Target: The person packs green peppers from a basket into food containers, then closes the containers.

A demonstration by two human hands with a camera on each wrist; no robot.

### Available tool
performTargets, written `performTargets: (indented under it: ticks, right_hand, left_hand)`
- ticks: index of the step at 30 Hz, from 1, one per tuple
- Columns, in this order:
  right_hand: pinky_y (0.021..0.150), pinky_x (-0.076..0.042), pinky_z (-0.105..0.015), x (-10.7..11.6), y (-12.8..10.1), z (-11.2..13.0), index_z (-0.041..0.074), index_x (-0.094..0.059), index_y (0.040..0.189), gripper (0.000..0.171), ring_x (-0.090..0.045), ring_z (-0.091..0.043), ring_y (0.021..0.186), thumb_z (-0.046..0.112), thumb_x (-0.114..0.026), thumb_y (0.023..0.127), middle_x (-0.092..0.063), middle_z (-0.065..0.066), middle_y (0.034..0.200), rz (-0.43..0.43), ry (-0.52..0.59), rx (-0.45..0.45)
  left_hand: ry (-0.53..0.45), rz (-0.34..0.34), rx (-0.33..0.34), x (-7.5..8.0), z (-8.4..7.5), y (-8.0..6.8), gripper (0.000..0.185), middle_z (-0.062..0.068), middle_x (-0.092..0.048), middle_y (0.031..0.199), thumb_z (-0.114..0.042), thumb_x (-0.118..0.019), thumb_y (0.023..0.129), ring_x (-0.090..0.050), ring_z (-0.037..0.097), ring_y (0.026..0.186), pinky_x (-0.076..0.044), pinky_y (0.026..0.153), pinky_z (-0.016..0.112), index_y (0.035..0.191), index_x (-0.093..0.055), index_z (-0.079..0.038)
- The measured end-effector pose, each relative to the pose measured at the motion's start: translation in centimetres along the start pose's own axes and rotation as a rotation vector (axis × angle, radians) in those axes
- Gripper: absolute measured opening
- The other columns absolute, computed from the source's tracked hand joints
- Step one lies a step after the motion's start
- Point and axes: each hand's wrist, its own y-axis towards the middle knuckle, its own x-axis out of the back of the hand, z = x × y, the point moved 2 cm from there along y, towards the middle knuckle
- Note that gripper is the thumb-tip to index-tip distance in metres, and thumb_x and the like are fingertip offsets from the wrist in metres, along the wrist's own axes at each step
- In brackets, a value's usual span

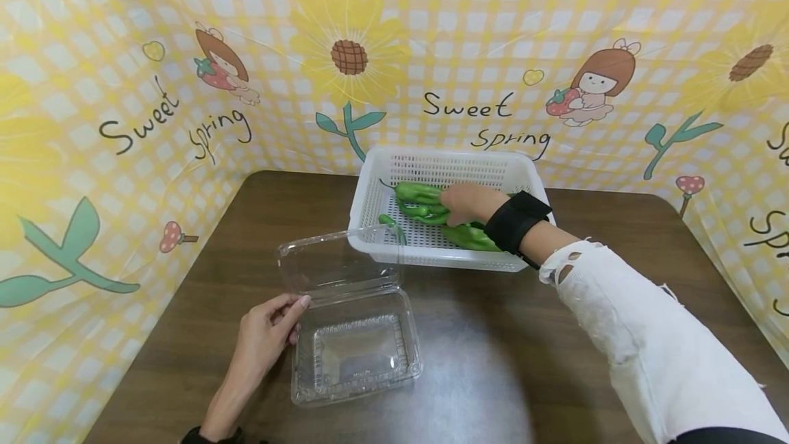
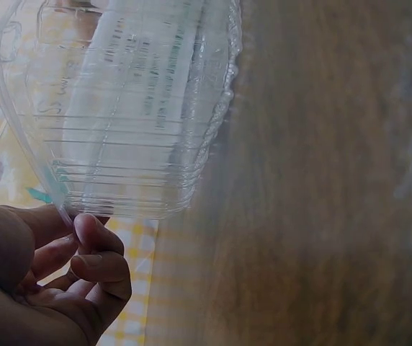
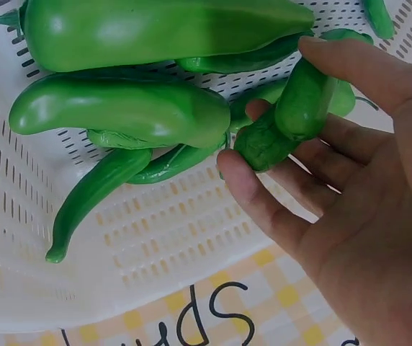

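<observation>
A dark brown wooden table (image 1: pixel 524 375) with rounded corners is walled on three sides by a glossy yellow-and-white checked backdrop (image 1: pixel 123 53) printed with sunflowers, cartoon girls and the words "Sweet Spring". At the table's far edge sits one white plastic basket (image 1: pixel 372 187), rectangular, its walls and floor pierced with small slots. Near the front stands one clear plastic clamshell box (image 1: pixel 357 355), ribbed and shiny, its hinged lid tipped up toward the basket. A white torn sleeve (image 1: pixel 647 341) with a black wrist strap reaches into the basket. There the right hand (image 1: pixel 465 203) grips a smooth, glossy green pepper (image 3: pixel 303 101), thumb over the top and fingers (image 3: pixel 256 198) curled beneath; it may hold a second pepper, though the overlap makes that hard to tell. At least five more long, tapered green peppers (image 3: pixel 119 112) lie heaped on the basket floor beside the hand. The left hand (image 1: pixel 265 338) rests at the clamshell's left edge, its fingertips (image 2: pixel 94 234) loosely bent and touching the rim, not clasping it.
</observation>
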Motion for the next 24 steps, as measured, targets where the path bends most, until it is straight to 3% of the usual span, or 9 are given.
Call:
performTargets:
  ticks: [4, 17, 24]
  right_hand:
    - [0.078, -0.045, -0.033, 0.2, -0.5, -0.3, 0.007, -0.061, 0.104, 0.016, -0.053, -0.021, 0.084, 0.015, -0.066, 0.091, -0.062, -0.006, 0.099, -0.005, 0.043, -0.008]
    - [0.080, -0.046, -0.034, 0.9, -1.8, -1.4, 0.005, -0.062, 0.113, 0.024, -0.055, -0.022, 0.085, 0.013, -0.065, 0.091, -0.063, -0.007, 0.100, -0.046, 0.166, 0.012]
    - [0.099, -0.049, -0.042, 1.3, -2.5, -1.4, 0.000, -0.056, 0.134, 0.045, -0.060, -0.025, 0.105, 0.019, -0.066, 0.094, -0.063, -0.015, 0.126, -0.047, 0.164, 0.031]
  left_hand:
    - [-0.001, -0.001, 0.001, 0.0, 0.0, 0.0, 0.031, 0.003, -0.059, 0.060, -0.037, -0.064, 0.097, -0.055, 0.013, 0.049, -0.044, 0.048, 0.022, 0.096, -0.074, -0.008]
    - [-0.004, -0.009, 0.001, -0.1, 0.2, 0.0, 0.028, 0.003, -0.058, 0.059, -0.036, -0.064, 0.097, -0.054, 0.011, 0.049, -0.045, 0.048, 0.023, 0.094, -0.074, -0.010]
    - [-0.003, -0.005, 0.002, -0.1, 0.2, 0.0, 0.031, 0.003, -0.059, 0.059, -0.038, -0.063, 0.097, -0.054, 0.011, 0.049, -0.045, 0.049, 0.023, 0.096, -0.074, -0.009]
